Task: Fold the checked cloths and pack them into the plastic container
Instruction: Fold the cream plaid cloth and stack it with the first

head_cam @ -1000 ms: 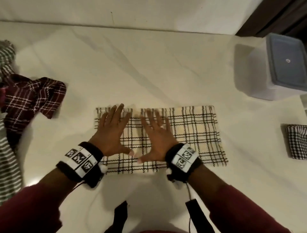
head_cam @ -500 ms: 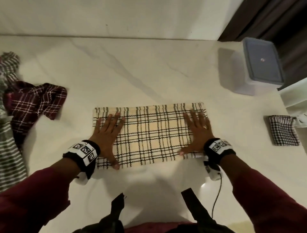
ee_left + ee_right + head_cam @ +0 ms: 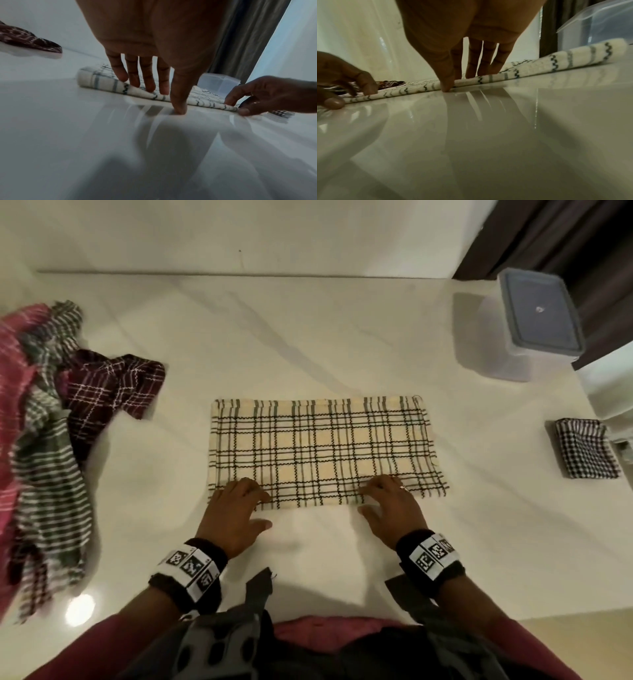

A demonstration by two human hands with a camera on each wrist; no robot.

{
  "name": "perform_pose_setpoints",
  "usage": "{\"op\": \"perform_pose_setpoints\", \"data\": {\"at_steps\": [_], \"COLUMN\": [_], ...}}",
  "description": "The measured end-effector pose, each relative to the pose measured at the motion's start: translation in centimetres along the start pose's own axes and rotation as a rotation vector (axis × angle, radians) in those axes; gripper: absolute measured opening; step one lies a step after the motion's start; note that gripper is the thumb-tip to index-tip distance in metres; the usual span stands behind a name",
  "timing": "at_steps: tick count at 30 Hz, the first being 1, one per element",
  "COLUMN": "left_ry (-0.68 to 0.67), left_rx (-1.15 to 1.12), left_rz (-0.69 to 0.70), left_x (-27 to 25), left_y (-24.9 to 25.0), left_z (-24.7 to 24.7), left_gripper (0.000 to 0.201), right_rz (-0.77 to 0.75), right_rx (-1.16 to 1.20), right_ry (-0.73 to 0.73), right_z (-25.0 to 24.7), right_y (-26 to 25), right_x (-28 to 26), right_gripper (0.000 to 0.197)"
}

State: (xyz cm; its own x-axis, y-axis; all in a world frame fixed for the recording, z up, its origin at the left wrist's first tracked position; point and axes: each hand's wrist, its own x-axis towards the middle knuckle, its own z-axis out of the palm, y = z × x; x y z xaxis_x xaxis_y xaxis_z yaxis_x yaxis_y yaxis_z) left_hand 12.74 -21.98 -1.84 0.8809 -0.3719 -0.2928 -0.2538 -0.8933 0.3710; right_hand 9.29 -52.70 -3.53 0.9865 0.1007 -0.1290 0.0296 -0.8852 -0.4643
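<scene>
A cream checked cloth (image 3: pixel 318 446) lies folded into a long rectangle in the middle of the white table (image 3: pixel 308 337). My left hand (image 3: pixel 246 501) is at its near edge on the left. Its fingertips (image 3: pixel 149 88) rest on the cloth (image 3: pixel 102 81), and its thumb is on the table just in front. My right hand (image 3: pixel 383 498) is at the near edge further right. It pinches the cloth's hem (image 3: pixel 573 58) between fingers on top and thumb (image 3: pixel 447 86) at the edge. The lidded plastic container (image 3: pixel 537 326) stands at the far right.
A heap of unfolded checked cloths (image 3: pixel 44 440) lies at the left, with a maroon one (image 3: pixel 113 388) nearest the middle. A small folded black-and-white checked cloth (image 3: pixel 585 450) sits at the right edge. A dark curtain (image 3: pixel 548 234) hangs behind the container.
Both hands have drawn back from lying flat on the cloth's two ends to its near edge, and their fingers have curled. The cloth has stayed in place.
</scene>
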Motion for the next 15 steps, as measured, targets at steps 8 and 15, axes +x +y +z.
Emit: {"op": "perform_pose_setpoints", "data": {"at_steps": [8,15], "left_ry": [0.287,0.432], "left_rx": [0.065,0.252], "left_rz": [-0.036,-0.06], "left_x": [-0.3,2.9], "left_y": [-0.5,1.3], "left_z": [0.8,-3.8], "left_gripper": [0.01,0.01], "right_rz": [0.085,0.071], "right_rx": [-0.174,-0.19], "right_ry": [0.178,0.324], "right_z": [-0.6,-4.4], "right_y": [1.8,1.2], "right_x": [-0.2,4.3], "right_gripper": [0.011,0.023]}}
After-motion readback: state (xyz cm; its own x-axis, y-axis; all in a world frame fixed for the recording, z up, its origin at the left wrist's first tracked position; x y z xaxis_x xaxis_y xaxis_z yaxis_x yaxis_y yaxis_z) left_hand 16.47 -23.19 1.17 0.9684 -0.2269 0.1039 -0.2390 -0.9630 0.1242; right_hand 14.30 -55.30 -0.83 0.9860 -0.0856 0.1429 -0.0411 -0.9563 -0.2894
